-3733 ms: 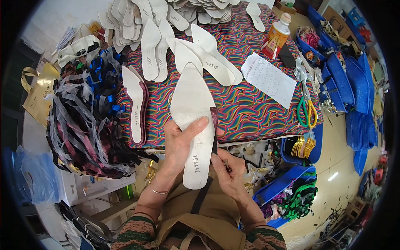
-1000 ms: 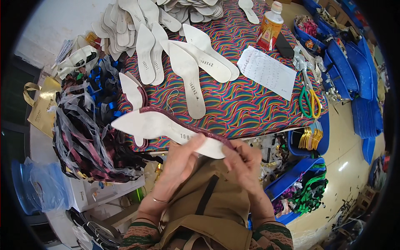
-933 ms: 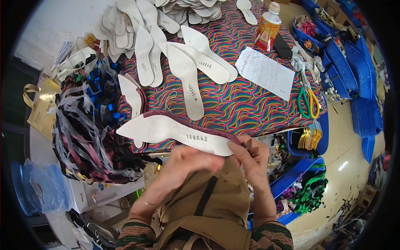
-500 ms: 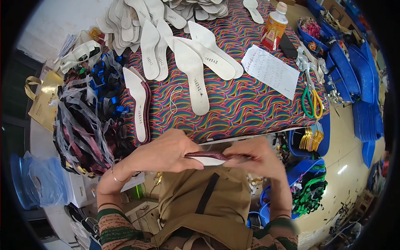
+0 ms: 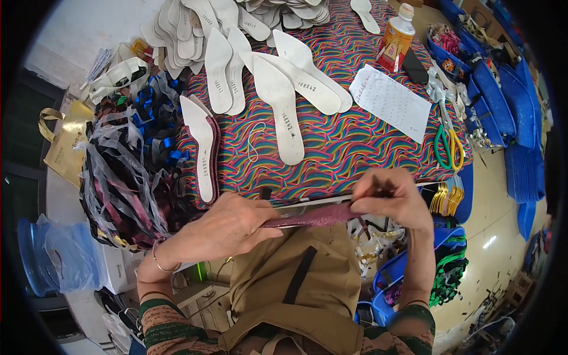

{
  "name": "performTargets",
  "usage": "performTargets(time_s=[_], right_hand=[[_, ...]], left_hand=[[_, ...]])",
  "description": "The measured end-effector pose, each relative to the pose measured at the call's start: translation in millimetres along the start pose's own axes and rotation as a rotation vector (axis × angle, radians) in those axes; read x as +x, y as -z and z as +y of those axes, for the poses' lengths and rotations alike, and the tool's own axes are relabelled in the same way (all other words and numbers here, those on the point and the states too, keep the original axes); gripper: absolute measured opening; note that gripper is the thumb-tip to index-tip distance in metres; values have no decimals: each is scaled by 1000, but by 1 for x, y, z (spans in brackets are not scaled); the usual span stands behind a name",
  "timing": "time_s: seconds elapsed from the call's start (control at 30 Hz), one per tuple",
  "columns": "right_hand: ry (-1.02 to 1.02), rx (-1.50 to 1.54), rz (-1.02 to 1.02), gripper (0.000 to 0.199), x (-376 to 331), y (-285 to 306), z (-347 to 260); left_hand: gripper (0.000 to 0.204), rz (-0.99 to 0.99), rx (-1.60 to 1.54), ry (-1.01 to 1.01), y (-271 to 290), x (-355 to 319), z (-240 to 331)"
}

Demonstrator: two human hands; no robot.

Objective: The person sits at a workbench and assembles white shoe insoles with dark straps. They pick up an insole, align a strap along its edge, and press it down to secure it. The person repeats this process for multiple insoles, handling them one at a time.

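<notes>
My left hand [image 5: 231,226] is closed around one end of a purple glittery insole [image 5: 316,218], held out over my lap just in front of the table edge. A sliver of its pale underside shows near my left fingers. At its other end my right hand [image 5: 395,198] pinches the purple material between thumb and fingers. Something dark, too blurred to name, shows among the right fingers. To the left on the table lies a small stack of insoles [image 5: 204,158], white on top with purple edges. White insoles [image 5: 278,106] lie spread beyond my hands.
A heap of ribbon-like strips [image 5: 127,171] fills the left side. On the right of the patterned table are a paper sheet [image 5: 391,102], scissors [image 5: 448,139], a bottle [image 5: 396,38] and a dark flat object [image 5: 415,68]. Blue bins [image 5: 520,165] stand beyond the right edge.
My right hand has moved right and up, away from my left hand. More of the insole's purple face now shows between them. My left hand has shifted slightly left.
</notes>
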State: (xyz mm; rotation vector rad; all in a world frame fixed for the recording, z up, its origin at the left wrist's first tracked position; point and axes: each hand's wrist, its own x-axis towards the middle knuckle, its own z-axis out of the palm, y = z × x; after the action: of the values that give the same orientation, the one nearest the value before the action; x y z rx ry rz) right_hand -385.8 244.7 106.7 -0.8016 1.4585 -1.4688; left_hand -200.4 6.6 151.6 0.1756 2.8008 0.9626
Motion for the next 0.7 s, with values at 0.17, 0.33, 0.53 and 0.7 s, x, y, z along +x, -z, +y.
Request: performTargets(time_s=[0.17, 0.33, 0.53, 0.7], right_hand=[[197, 249, 342, 17, -26, -12, 19], [178, 468, 555, 11, -34, -70, 45], [184, 507, 521, 6, -13, -107, 61], [143, 400, 434, 7, -2, -105, 64]], left_hand=[[22, 81, -395, 70, -26, 0, 8], [21, 291, -1038, 253, -53, 7, 11], [32, 389, -1283, 260, -56, 32, 23], [34, 430, -1436, 238, -51, 39, 16]])
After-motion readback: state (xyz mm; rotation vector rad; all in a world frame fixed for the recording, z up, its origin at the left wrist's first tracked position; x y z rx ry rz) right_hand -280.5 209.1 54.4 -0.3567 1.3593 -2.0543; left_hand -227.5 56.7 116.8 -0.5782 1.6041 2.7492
